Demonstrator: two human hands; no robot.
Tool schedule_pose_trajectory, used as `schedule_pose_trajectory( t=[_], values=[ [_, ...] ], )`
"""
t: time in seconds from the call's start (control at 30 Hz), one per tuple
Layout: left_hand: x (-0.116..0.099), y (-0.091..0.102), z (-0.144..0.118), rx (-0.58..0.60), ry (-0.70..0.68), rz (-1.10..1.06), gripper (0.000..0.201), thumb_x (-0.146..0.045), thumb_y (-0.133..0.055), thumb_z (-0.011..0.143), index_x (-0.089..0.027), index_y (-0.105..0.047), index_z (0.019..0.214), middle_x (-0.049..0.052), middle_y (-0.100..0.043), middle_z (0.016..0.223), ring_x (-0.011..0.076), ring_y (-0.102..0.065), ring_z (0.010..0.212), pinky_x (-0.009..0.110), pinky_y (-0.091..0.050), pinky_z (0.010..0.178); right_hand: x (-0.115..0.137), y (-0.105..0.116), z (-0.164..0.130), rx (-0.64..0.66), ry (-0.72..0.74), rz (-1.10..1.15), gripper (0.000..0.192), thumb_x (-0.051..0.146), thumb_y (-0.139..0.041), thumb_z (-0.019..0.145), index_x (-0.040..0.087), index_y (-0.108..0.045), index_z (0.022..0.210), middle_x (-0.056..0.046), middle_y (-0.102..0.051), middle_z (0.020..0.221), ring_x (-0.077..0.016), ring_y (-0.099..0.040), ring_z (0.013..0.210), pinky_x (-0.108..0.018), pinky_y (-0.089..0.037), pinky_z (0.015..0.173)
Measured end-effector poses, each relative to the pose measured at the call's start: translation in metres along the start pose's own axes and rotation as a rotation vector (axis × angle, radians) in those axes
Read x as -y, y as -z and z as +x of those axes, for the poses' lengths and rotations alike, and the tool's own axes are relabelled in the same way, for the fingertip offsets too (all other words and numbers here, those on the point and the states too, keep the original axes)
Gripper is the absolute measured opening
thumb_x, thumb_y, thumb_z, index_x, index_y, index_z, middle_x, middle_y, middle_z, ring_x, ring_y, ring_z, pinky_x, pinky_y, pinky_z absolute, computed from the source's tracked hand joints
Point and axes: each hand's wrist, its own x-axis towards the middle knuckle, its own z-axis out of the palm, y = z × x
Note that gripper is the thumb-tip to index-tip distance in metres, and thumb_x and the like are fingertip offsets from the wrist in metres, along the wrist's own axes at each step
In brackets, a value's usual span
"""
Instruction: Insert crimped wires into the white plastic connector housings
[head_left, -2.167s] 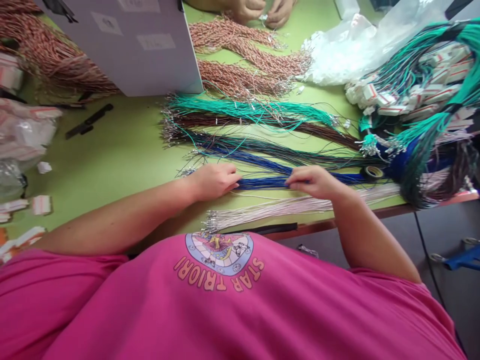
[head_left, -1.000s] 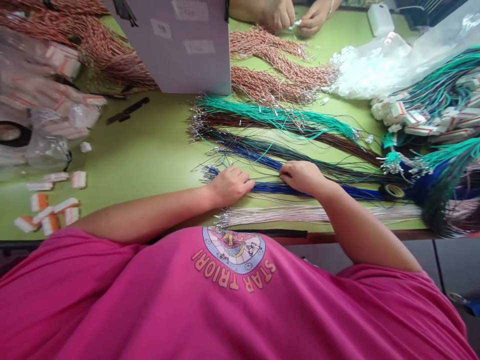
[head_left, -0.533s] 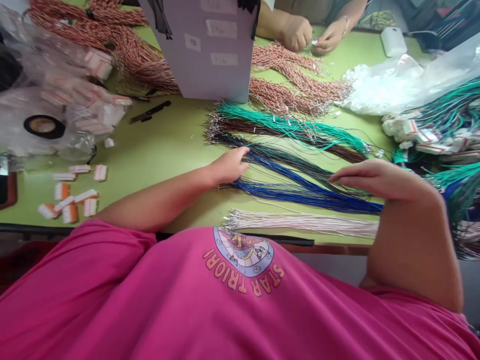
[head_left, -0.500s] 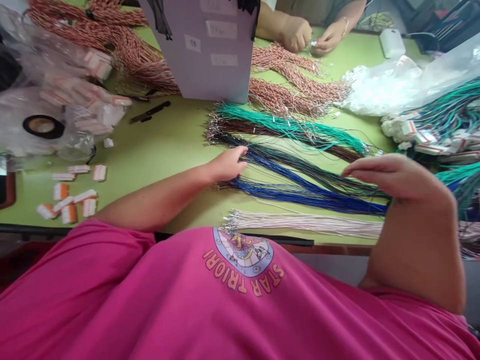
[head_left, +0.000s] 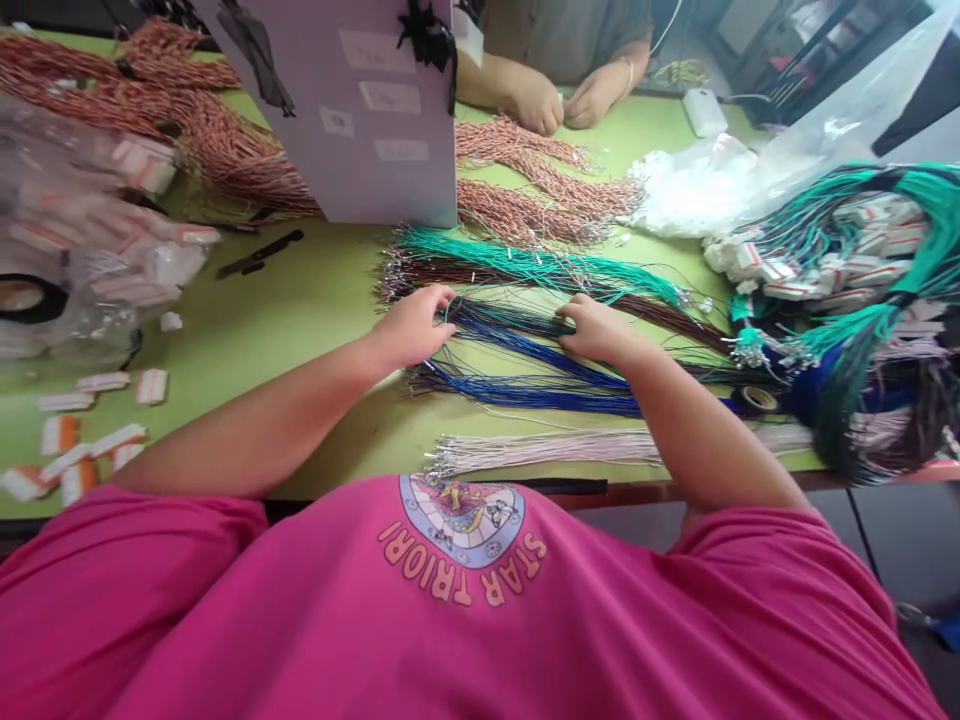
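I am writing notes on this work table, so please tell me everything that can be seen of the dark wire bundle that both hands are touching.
The dark wire bundle is many thin, dark greenish-black wires lying flat and roughly side by side on the green table. Small metal tips show at its left end. The left hand rests on that end and the right hand presses it further along. It lies between brown wires behind it and blue wires in front. Its right end runs under other wires.

Bright, even light fills the frame, with soft, faint shadows. The clear plastic bags (head_left: pixel 97 250) at far left are smeared by blur. Straight lines bend toward the edges; the centre stays fairly sharp.
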Motion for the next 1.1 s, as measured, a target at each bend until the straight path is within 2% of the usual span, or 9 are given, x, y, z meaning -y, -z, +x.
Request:
schedule_pose_trajectory(
  t=[0.07, 0.13, 0.27, 0.4, 0.6, 0.77, 0.87, 1.0, 1.1],
  values=[
    [0.002, -0.002, 0.003, 0.046, -0.037, 0.326, 0.040, -0.043, -0.060, 0.085, -0.019, -0.064, 0.117, 0.011, -0.072, 0.119, 0.0285, -0.068, 0.105, 0.038, -0.053, 0.087, 0.012, 0.001, 0.008, 0.076, 0.010, -0.142, 0.050, 0.034, -0.062, 0.080, 0.015, -0.068, 0.125, -0.018, -0.064, 0.125, -0.0299, -0.065, 0.101, -0.036, -0.050, 0.080],
    [0.003, -0.004, 0.006, 0.122, -0.010, 0.470, 0.040, -0.046, -0.056, 0.086, -0.021, -0.064, 0.116, 0.010, -0.074, 0.110, 0.0302, -0.069, 0.103, 0.038, -0.052, 0.084, 0.023, 0.003, 0.015, 0.098, 0.040, -0.216, 0.048, 0.035, -0.061, 0.081, 0.015, -0.068, 0.124, -0.018, -0.066, 0.120, -0.0323, -0.064, 0.105, -0.036, -0.050, 0.079],
    [0.002, -0.003, 0.015, 0.145, 0.010, 0.428, 0.047, -0.026, -0.054, 0.080, -0.023, -0.060, 0.127, 0.007, -0.075, 0.109, 0.0244, -0.071, 0.094, 0.031, -0.050, 0.077, 0.040, -0.001, 0.031, 0.128, 0.043, -0.249, 0.044, 0.025, -0.061, 0.079, 0.014, -0.065, 0.122, -0.019, -0.070, 0.115, -0.0331, -0.066, 0.103, -0.035, -0.050, 0.077],
    [0.004, 0.007, 0.019, 0.255, 0.013, 0.357, 0.044, -0.025, -0.054, 0.077, -0.024, -0.068, 0.119, 0.004, -0.076, 0.105, 0.0203, -0.070, 0.087, 0.027, -0.050, 0.075, 0.042, -0.001, 0.042, 0.141, 0.039, -0.256, 0.041, 0.024, -0.060, 0.080, 0.012, -0.064, 0.119, -0.020, -0.070, 0.113, -0.0308, -0.068, 0.098, -0.033, -0.049, 0.075],
    [0.001, 0.012, 0.012, 0.291, -0.044, 0.630, 0.042, -0.039, -0.053, 0.085, -0.027, -0.067, 0.122, 0.011, -0.075, 0.111, 0.0274, -0.071, 0.099, 0.033, -0.051, 0.080, 0.038, 0.012, 0.043, 0.167, 0.114, -0.267, 0.040, 0.034, -0.057, 0.082, 0.016, -0.068, 0.117, -0.017, -0.066, 0.122, -0.0292, -0.067, 0.100, -0.032, -0.048, 0.072],
    [-0.009, 0.011, 0.015, 0.327, -0.112, 0.725, 0.034, -0.039, -0.054, 0.087, -0.021, -0.073, 0.110, 0.015, -0.075, 0.105, 0.0323, -0.070, 0.102, 0.040, -0.053, 0.084, 0.052, 0.005, 0.046, 0.182, 0.130, -0.293, 0.035, 0.028, -0.058, 0.080, 0.016, -0.071, 0.110, -0.018, -0.073, 0.109, -0.0305, -0.068, 0.096, -0.034, -0.048, 0.072],
    [-0.010, 0.014, 0.019, 0.291, -0.065, 0.727, 0.037, -0.040, -0.051, 0.090, -0.017, -0.074, 0.108, 0.018, -0.074, 0.105, 0.0340, -0.070, 0.105, 0.041, -0.054, 0.086, 0.055, 0.007, 0.051, 0.186, 0.103, -0.282, 0.029, 0.031, -0.058, 0.081, 0.019, -0.073, 0.103, -0.015, -0.074, 0.106, -0.0297, -0.068, 0.096, -0.033, -0.048, 0.073],
    [-0.005, 0.016, 0.019, 0.148, -0.075, 0.705, 0.039, -0.027, -0.051, 0.089, -0.013, -0.068, 0.122, 0.021, -0.071, 0.116, 0.0334, -0.069, 0.106, 0.041, -0.054, 0.088, 0.045, 0.023, 0.055, 0.235, 0.032, -0.018, 0.023, 0.030, -0.056, 0.085, 0.020, -0.071, 0.099, -0.007, -0.075, 0.093, -0.0211, -0.069, 0.081, -0.028, -0.048, 0.068],
    [-0.003, 0.019, 0.020, 0.200, -0.063, 0.672, 0.041, -0.018, -0.052, 0.084, -0.016, -0.068, 0.121, 0.018, -0.072, 0.115, 0.0312, -0.070, 0.103, 0.040, -0.054, 0.088, 0.036, 0.032, 0.053, 0.353, -0.022, 0.278, 0.019, 0.033, -0.060, 0.086, 0.019, -0.069, 0.095, -0.004, -0.071, 0.078, -0.0142, -0.059, 0.056, -0.027, -0.045, 0.057]
  ],
)
